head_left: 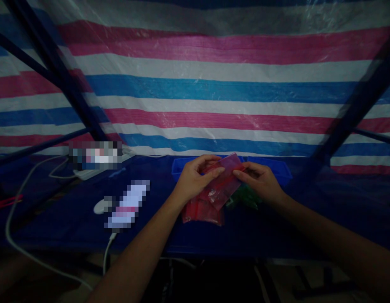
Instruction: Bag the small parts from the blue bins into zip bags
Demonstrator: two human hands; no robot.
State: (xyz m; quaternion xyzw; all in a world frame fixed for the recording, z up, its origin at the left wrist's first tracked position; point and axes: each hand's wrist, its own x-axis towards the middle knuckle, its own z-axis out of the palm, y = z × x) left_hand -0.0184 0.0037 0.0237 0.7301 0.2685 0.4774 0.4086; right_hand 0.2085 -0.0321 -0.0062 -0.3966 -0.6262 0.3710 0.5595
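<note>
Holding up a red plastic packet (224, 190) between both hands, just above the blue table (245, 235). Pinching its left side with the left hand (191, 179), with the thumb flat on the film and the fingers curled behind. Pinching its right side with the right hand (264, 181), with thumb and fingertips nearly closed on the edge. Being unable to tell the number of layers in that grip, or any contents.

Handling 1 packet by its edges, judging from the pose; perhaps straightening, parting or checking the film. Calling, in all likelihood, for a light pinch on both sides and small thumb movements against slippery plastic.

Showing more red packets (203, 213) on the table, near and slightly left; showing green packets (247, 197) just right, partly hidden by the right hand. Showing blue trays (282, 171) on the far side.
</note>
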